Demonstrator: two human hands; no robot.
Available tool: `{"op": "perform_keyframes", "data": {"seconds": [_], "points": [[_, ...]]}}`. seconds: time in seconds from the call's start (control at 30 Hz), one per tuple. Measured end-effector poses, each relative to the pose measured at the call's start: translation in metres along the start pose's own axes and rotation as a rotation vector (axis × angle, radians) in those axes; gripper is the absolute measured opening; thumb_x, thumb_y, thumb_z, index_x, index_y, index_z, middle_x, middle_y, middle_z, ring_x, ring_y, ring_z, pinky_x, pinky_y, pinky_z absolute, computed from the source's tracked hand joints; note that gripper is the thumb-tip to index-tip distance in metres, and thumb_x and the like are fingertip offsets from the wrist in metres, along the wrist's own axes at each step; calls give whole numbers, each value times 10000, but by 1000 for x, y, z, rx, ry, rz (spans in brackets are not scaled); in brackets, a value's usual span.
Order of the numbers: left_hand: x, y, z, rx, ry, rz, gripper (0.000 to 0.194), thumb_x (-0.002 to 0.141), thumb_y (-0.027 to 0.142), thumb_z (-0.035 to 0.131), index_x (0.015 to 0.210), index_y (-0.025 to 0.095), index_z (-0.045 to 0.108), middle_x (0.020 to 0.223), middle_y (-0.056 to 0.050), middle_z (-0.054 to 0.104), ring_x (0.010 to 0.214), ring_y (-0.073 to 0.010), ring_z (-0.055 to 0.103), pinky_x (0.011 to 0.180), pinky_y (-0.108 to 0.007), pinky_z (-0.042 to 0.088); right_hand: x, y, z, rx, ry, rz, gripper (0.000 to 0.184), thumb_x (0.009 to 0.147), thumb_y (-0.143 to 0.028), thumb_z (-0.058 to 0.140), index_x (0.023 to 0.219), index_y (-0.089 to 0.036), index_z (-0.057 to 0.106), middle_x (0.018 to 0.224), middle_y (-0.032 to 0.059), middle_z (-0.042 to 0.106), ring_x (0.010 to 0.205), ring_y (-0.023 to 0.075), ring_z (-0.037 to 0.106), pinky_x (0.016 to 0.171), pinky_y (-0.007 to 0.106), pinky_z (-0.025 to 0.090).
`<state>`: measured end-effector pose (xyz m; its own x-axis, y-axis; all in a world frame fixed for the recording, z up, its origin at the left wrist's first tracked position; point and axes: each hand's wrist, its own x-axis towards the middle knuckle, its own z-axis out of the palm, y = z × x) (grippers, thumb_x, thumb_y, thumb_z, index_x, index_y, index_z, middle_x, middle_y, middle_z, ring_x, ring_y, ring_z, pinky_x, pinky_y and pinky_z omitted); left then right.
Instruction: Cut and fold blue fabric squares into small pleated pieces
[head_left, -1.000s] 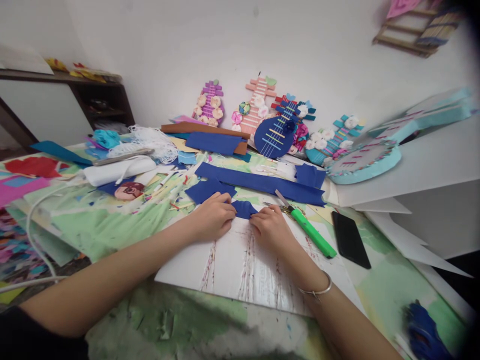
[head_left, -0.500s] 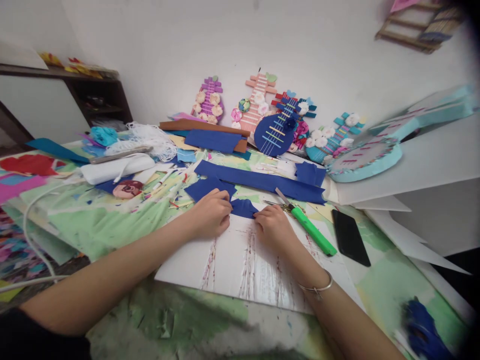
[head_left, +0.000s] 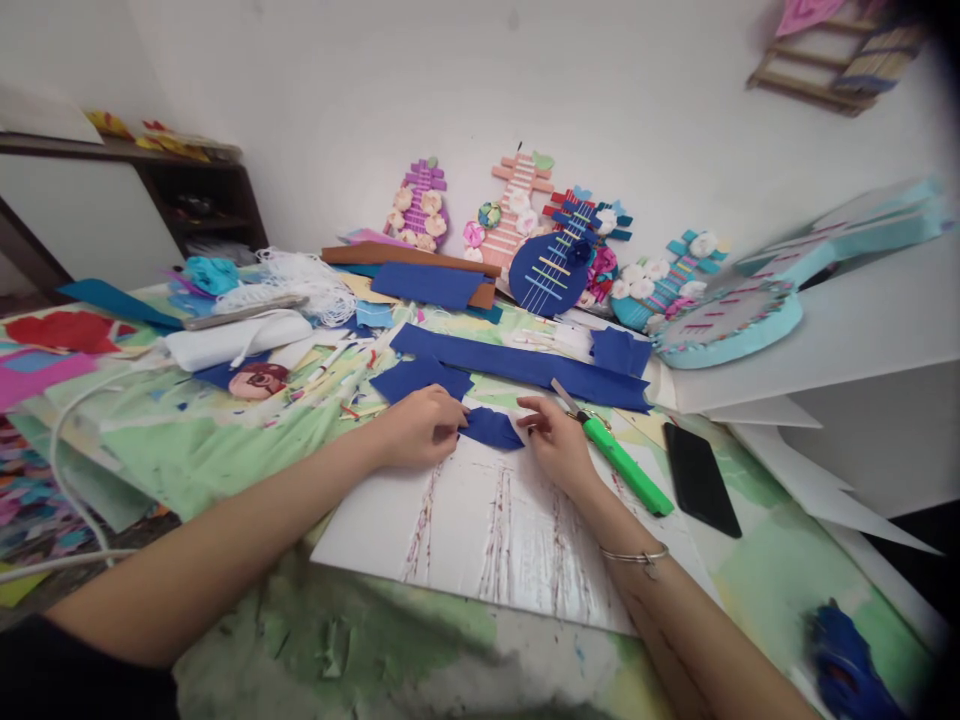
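Observation:
A small piece of dark blue foam (head_left: pixel 491 428) lies at the far edge of a white scored board (head_left: pixel 495 530). My left hand (head_left: pixel 421 428) is closed, pinching the piece's left end. My right hand (head_left: pixel 556 445) pinches its right end with fingertips, palm turned partly up. A silver bangle (head_left: pixel 637 557) sits on my right wrist. A green-handled craft knife (head_left: pixel 619 458) lies just right of my right hand.
A long blue foam strip (head_left: pixel 517 365) and more blue scraps lie behind the hands. Foam guitar models (head_left: pixel 551 262) lean on the wall. A black phone (head_left: pixel 701 478) lies at right, white boards (head_left: pixel 847 330) beyond it. White string (head_left: pixel 300 280), a white roll and coloured scraps fill the left.
My right hand has turned over and lifted its fingers, from lying knuckles-up to pinching the piece's right end. The blue piece shifted slightly. My left hand stayed almost in place.

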<state>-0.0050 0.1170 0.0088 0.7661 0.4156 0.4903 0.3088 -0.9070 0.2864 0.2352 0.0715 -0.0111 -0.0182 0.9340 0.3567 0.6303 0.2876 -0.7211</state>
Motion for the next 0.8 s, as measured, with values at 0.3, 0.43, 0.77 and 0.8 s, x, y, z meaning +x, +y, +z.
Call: {"op": "perform_keyframes", "data": {"seconds": [0.3, 0.43, 0.77, 0.8], "points": [[1, -3, 7, 146, -28, -77, 219, 851, 250, 545, 995, 182, 695, 1208, -107, 633, 1179, -262, 532, 993, -449, 414, -2, -10, 5, 489, -217, -5, 427, 623, -65, 435, 1004, -188, 584, 1015, 70, 688, 756, 172, 698, 788, 368, 531], [1, 2, 8, 184, -122, -111, 507, 827, 468, 602, 1232, 166, 570, 1358, -143, 512, 1273, -311, 429, 1022, -492, 358, -4, -16, 7, 581, -246, 82, 367, 671, -123, 526, 1026, -203, 566, 936, 52, 704, 674, 165, 693, 742, 359, 545], [-2, 5, 10, 209, -218, -99, 659, 833, 582, 539, 1384, 241, 414, 1469, -143, 360, 1350, -352, 281, 1040, -539, 274, -1, -8, 1, -12, 2, -80, 477, 577, -23, 440, 956, -199, 668, 995, 57, 695, 879, 199, 623, 783, 358, 504], [-2, 4, 10, 206, -221, -103, 632, 842, 563, 538, 1380, 253, 419, 1473, -139, 353, 1353, -352, 275, 1038, -544, 274, -1, -8, 1, -81, -7, -117, 486, 576, -9, 448, 962, -201, 674, 1010, 58, 693, 916, 208, 611, 827, 379, 491]]}}
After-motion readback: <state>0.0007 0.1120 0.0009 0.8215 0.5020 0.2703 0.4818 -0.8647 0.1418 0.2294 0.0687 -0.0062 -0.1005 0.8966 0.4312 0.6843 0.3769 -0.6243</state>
